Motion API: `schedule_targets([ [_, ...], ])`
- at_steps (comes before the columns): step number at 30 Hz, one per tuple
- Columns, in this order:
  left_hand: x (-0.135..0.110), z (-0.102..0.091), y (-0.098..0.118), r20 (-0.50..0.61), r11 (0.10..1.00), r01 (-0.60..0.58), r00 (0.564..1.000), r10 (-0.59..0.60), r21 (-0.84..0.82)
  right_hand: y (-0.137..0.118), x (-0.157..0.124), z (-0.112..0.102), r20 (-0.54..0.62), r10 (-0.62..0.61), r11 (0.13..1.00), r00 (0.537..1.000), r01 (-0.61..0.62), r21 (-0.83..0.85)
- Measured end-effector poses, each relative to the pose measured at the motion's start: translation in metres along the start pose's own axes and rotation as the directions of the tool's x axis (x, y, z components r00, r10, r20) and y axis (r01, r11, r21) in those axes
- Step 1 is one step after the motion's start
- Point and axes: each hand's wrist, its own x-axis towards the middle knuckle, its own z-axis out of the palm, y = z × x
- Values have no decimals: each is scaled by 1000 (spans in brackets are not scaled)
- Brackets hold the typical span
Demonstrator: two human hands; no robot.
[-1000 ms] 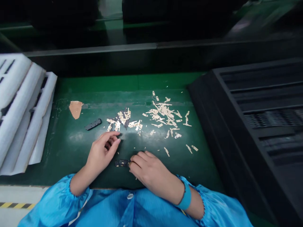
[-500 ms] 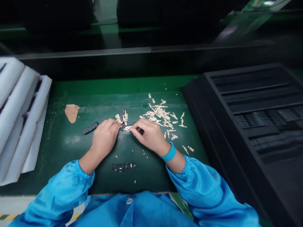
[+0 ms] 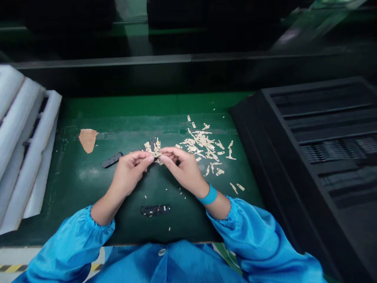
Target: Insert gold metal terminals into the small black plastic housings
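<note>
Between my two hands is a small cream-coloured flat piece (image 3: 156, 154), pinched at both ends. My left hand (image 3: 129, 169) closes thumb and fingers on its left end. My right hand (image 3: 184, 167), with a blue band at the wrist, grips its right end. Just behind the fingertips lies a small pile of cream and dark pieces (image 3: 149, 146), partly hidden by the hands. A black perforated strip (image 3: 111, 160) lies beside my left hand. Nearer my body rests a black moulded part (image 3: 155, 210) with small light spots.
A wide heap of loose cream pieces (image 3: 203, 143) spreads to the right on the green table mat (image 3: 88, 212). A brown paper scrap (image 3: 87, 140) lies at left. Grey-white foam dividers (image 3: 38, 157) stand on the left, a large black tray (image 3: 294, 169) on the right.
Both hands have turned and lifted slightly, with the thumbs now uppermost. The cream piece, earlier low at the right fingertips, is now held up between both hands.
</note>
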Motion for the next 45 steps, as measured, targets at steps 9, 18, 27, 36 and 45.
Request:
schedule_targets([
  [9,-5,20,-5,20,1000,-11,1000,11,-2,-3,-5,-9,-82,-263,905,961,216,-366],
  [18,-11,18,0,72,768,-471,868,491,434,-6,-11,-10,149,-445,650,883,433,-625],
  [27,-12,18,-5,138,673,-550,814,564,494,-6,-12,-7,132,-430,597,893,390,-701],
  [36,-4,22,-8,1,991,-77,997,78,-110,-3,3,-58,-186,-393,602,901,99,-792],
  [45,-13,34,-4,-15,878,50,998,-64,-476,-7,-9,-12,35,-139,961,990,144,-235],
])
